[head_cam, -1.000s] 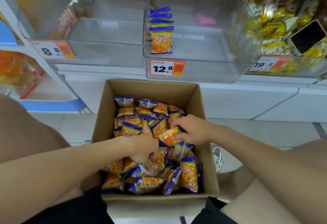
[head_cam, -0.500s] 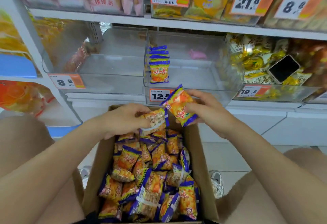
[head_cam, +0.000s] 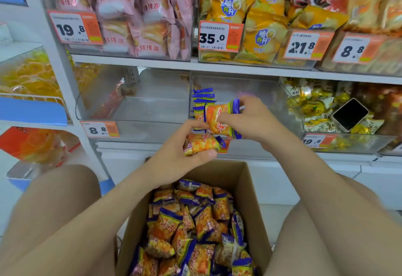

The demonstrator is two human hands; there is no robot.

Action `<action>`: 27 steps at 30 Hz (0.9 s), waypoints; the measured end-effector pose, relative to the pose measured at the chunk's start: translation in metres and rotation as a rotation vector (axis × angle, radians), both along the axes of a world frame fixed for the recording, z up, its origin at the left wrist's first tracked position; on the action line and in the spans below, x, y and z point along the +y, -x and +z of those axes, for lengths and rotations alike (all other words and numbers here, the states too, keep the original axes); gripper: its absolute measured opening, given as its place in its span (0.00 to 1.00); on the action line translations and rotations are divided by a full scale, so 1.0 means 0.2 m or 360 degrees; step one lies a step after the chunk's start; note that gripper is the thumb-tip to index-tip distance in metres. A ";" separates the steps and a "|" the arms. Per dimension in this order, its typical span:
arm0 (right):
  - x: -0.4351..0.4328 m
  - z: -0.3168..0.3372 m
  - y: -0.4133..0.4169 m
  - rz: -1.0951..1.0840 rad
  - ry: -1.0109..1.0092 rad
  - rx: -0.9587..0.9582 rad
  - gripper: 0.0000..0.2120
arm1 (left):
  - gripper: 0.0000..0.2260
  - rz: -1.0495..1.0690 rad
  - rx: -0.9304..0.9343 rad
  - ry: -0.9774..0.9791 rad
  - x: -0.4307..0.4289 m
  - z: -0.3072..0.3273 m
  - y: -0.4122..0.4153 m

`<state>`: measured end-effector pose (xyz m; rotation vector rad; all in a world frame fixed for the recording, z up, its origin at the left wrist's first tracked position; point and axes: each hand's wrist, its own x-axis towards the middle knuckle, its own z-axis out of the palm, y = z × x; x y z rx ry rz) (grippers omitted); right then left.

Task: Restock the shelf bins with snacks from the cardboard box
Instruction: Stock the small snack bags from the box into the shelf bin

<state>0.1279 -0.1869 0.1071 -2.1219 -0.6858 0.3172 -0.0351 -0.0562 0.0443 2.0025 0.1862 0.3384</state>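
Since half a second ago you've raised both hands from over the cardboard box (head_cam: 254, 199) to the clear bin (head_cam: 261, 88). Your left hand (head_cam: 174, 158) grips a purple-edged orange packet (head_cam: 201, 144). Your right hand (head_cam: 254, 121) pinches a second packet (head_cam: 219, 119) upright before the bin's standing row (head_cam: 203, 96).

White shelf board (head_cam: 239, 67) is running across, blue-trimmed rack (head_cam: 32, 112) is sitting left, pale floor (head_cam: 268, 223) is showing below, evenly lit.
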 end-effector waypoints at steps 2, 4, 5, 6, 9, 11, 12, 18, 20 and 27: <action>0.03 0.00 -0.01 -0.0012 -0.0041 -0.0009 0.07 | 0.31 0.0086 -0.0040 -0.0199 0.01 0.01 0.00; 0.03 0.00 -0.03 -0.0036 -0.0019 -0.0136 0.03 | 0.32 0.0210 -0.0017 -0.0284 0.02 0.02 -0.01; 0.03 -0.02 -0.05 -0.0034 0.0010 -0.0228 0.03 | 0.32 0.0263 -0.0006 -0.0315 0.02 0.02 -0.01; 0.03 -0.03 -0.07 -0.0024 0.0042 -0.0337 0.03 | 0.30 0.0300 0.0000 -0.0347 0.02 0.03 -0.02; 0.03 -0.09 -0.19 0.0028 0.0137 -0.0592 0.12 | 0.27 0.0354 0.0040 -0.0500 0.08 0.09 -0.05; 0.05 -0.15 -0.28 0.0069 0.0198 -0.0627 0.18 | 0.25 0.0409 0.0070 -0.0607 0.15 0.13 -0.09; 0.07 -0.18 -0.33 0.0125 0.0238 -0.0655 0.18 | 0.24 0.0447 0.0077 -0.0612 0.19 0.15 -0.11; 0.29 -0.36 -0.54 0.0457 0.0589 -0.0771 0.22 | 0.21 0.0624 0.0130 -0.0410 0.32 0.13 -0.21; 0.37 -0.41 -0.56 0.0558 0.0662 -0.0784 0.22 | 0.22 0.0645 0.0133 -0.0395 0.34 0.12 -0.24; 0.53 -0.50 -0.60 0.0371 0.0502 -0.0610 0.26 | 0.23 0.0739 0.0090 -0.0422 0.35 0.12 -0.32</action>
